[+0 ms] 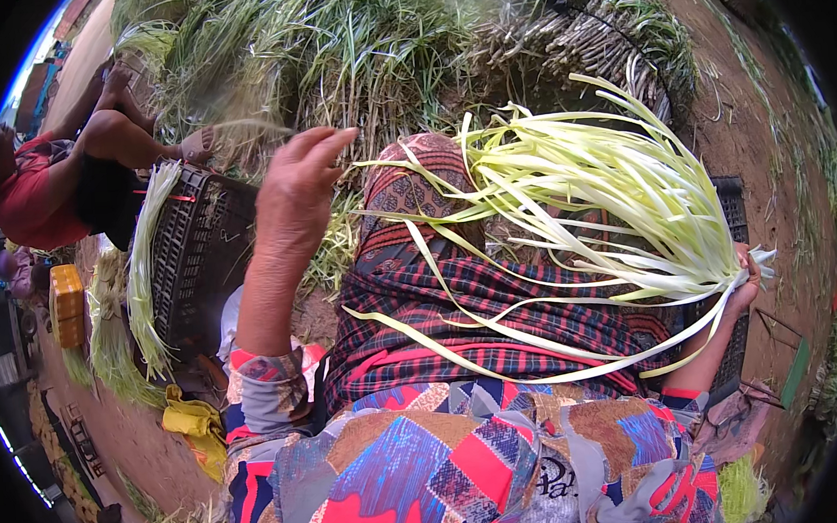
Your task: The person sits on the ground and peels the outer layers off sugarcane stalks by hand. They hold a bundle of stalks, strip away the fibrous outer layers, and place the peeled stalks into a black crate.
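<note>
My right hand point(748, 279) is shut around the white base ends of a bunch of pale yellow-green blanched chives point(601, 193). Their long flat leaves fan out to the left over my lap, and a few loose ones trail across the checked cloth point(458, 316). My left hand point(300, 189) is raised left of my knee point(414, 190), its fingers loosely bent and slightly parted, with nothing visible at the fingertips. A blurred pale strand point(255, 124) is just beyond its knuckles; whether it touches the hand cannot be told.
Heaped green-leaved stalks point(348, 57) lie ahead, beside a tied bundle point(585, 43). Pale chives point(152, 270) hang over a black plastic crate point(194, 232) at left. Another person's leg point(123, 139) is beyond it. A yellow cloth point(195, 426) and a metal frame point(791, 361) flank me.
</note>
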